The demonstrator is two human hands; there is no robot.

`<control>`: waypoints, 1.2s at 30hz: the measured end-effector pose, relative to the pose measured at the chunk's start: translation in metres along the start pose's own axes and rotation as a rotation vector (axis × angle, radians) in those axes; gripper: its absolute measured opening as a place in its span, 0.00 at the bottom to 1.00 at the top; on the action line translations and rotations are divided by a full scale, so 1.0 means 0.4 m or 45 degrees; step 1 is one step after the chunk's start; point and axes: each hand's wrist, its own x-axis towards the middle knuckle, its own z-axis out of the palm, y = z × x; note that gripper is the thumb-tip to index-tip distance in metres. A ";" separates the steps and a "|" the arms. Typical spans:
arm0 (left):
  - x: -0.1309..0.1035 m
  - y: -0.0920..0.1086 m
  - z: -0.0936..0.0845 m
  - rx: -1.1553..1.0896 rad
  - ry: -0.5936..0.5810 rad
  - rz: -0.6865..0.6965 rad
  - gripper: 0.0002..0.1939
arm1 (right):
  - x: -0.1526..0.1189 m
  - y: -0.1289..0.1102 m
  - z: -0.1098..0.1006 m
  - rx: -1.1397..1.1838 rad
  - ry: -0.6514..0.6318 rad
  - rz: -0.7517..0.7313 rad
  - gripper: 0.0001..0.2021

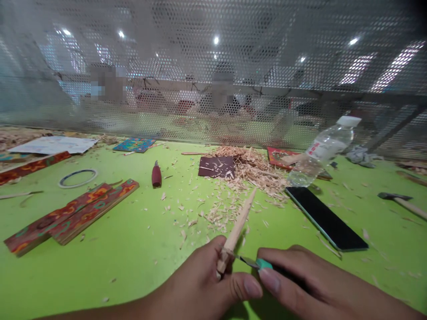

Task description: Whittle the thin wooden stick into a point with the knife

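A pale wooden stick (239,222), tapered to a point at its far end, lies in the grip of my left hand (213,280). My left thumb stretches toward the right hand. Closed round a teal-handled carving knife (264,264) is my right hand (300,278). The knife's thin blade meets the stick near its thick lower end, where a notch or ring of cut wood shows. Most of the knife's handle is hidden inside my right fingers. Wood shavings (222,213) are scattered on the green table (133,275) just beyond the stick.
A phone (328,218) and a tilted clear bottle (322,153) stand to the right, with a small hammer-like tool (403,202) farther out. Painted wooden strips (76,213), a tape roll (78,178) and a red-handled knife (156,174) lie left. A perforated metal screen (187,106) closes the back.
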 end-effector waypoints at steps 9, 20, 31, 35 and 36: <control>0.000 -0.003 0.005 -0.125 -0.052 0.048 0.23 | 0.001 -0.009 -0.001 -0.011 -0.096 -0.047 0.36; 0.001 -0.008 -0.001 -0.097 -0.029 0.036 0.23 | 0.005 -0.016 -0.010 -0.040 -0.112 -0.093 0.37; 0.001 -0.013 0.002 -0.013 0.021 0.113 0.23 | 0.015 0.003 0.007 -0.174 -0.092 -0.113 0.25; 0.005 -0.018 -0.003 0.096 0.065 0.071 0.23 | 0.012 -0.002 0.015 -0.258 -0.048 -0.066 0.18; 0.005 -0.020 -0.004 0.121 0.085 0.062 0.23 | 0.012 -0.001 0.018 -0.277 -0.045 -0.073 0.17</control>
